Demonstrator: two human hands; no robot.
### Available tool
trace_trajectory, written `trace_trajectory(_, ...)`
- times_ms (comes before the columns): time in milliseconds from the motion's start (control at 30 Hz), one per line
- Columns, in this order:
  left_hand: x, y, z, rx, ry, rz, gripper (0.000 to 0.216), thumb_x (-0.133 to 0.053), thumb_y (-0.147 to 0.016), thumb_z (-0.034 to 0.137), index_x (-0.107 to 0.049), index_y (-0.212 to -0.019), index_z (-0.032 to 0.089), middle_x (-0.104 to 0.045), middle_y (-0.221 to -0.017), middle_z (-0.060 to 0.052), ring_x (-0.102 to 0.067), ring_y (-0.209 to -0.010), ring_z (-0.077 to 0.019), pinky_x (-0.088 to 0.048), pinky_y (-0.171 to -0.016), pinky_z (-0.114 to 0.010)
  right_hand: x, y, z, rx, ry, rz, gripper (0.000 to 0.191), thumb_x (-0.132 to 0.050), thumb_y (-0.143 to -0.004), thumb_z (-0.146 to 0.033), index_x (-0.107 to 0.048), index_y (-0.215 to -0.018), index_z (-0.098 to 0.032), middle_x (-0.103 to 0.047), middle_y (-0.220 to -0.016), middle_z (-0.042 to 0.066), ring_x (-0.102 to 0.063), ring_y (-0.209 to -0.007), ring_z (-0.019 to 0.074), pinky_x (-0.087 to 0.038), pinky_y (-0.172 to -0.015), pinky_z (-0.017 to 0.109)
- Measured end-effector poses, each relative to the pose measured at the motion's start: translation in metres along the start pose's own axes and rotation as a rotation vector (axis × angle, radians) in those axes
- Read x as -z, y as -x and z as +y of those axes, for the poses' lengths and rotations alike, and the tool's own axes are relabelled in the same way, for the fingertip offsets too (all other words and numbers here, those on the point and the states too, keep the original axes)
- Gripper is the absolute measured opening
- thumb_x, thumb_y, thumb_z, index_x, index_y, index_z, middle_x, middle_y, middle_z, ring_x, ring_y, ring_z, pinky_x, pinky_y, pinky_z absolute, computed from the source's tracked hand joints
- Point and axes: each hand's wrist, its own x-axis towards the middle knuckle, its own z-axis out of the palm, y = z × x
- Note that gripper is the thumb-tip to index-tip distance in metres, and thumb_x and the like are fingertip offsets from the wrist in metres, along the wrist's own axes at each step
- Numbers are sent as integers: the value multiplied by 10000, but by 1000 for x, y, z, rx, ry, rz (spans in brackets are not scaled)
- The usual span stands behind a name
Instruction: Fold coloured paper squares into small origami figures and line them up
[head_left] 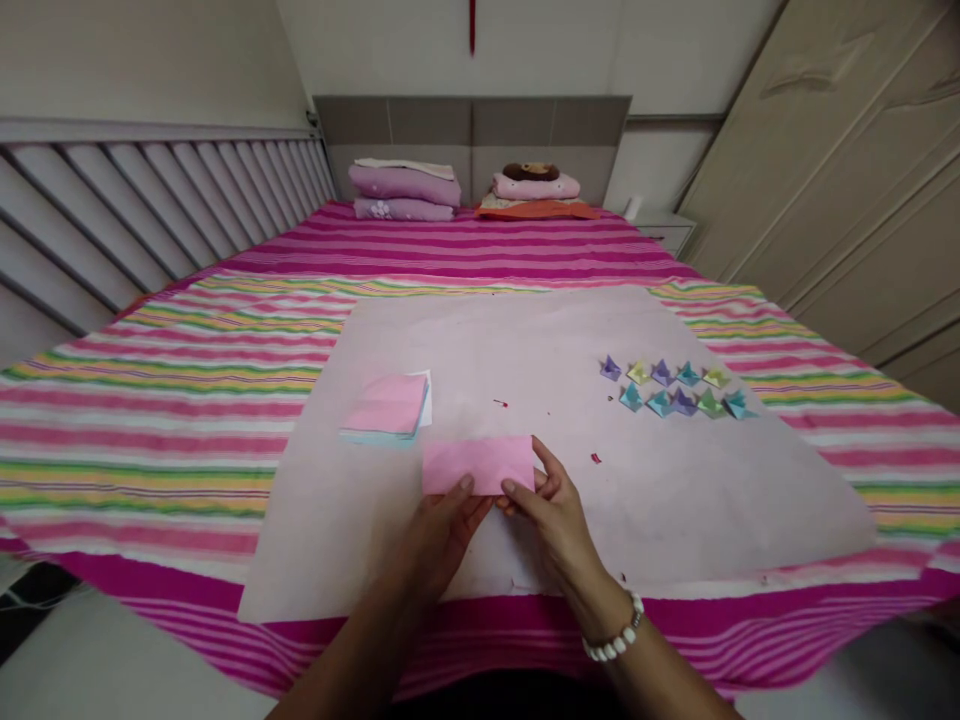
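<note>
A pink sheet of paper [478, 462], shaped as a wide rectangle, is held up between my two hands over the pale sheet [525, 350]. My left hand [448, 520] pinches its lower edge, thumb in front and fingers behind. With thumb on the lower right corner, my right hand [547, 505] grips it too, the index finger at the upper right edge. A white beaded bracelet [615, 640] circles my right wrist. To the left lies a stack of coloured paper [386, 405], pink on top with blue beneath.
Two rows of small folded paper pieces [662, 372] in purple, yellow, blue and green sit at the right. Tiny red scraps [595, 458] dot the sheet. Folded bedding [405, 190] and a headboard [431, 125] stand at the far end, a slatted rail [172, 200] at the left.
</note>
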Motion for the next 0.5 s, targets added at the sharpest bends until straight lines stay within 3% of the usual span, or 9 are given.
trace_trajectory(133, -8, -3, 4, -79, -31, 21, 225, -737, -759, 281, -696, -923, 133, -759, -885, -75, -701, -912, -226, -536, -885, -367, -3, 4, 4, 18, 18, -29, 947, -822, -662, -285, -301, -1444, -166, -670, -695, -24, -623, -542, 134, -497, -533, 258)
trace_trajectory(300, -15, -3, 13, -77, -124, -22, 209, -773, -705, 266, -684, -819, 115, -754, -822, -78, -700, -900, -247, -548, -843, -374, -1, 6, 3, 73, 109, -136, 968, -767, -729, -309, -181, -1496, -236, -676, -830, -1, -627, -618, 135, -523, -636, 296)
trace_trajectory(400, -12, -2, 24, -97, -152, 34, 239, -790, -685, 263, -681, -838, 115, -753, -864, -82, -695, -908, -224, -551, -814, -330, 6, 5, 2, 263, 279, -240, 1059, -794, -697, -273, -117, -1511, -321, -652, -1031, 41, -638, -755, 159, -528, -721, 327)
trace_trajectory(500, -5, -1, 35, -67, -203, 13, 265, -786, -702, 256, -685, -901, 112, -752, -893, -84, -697, -869, -206, -556, -786, -316, 16, 2, -2, 557, 565, -268, 962, -789, -706, -207, -244, -1476, -395, -474, -1360, 91, -610, -981, 210, -511, -840, 382)
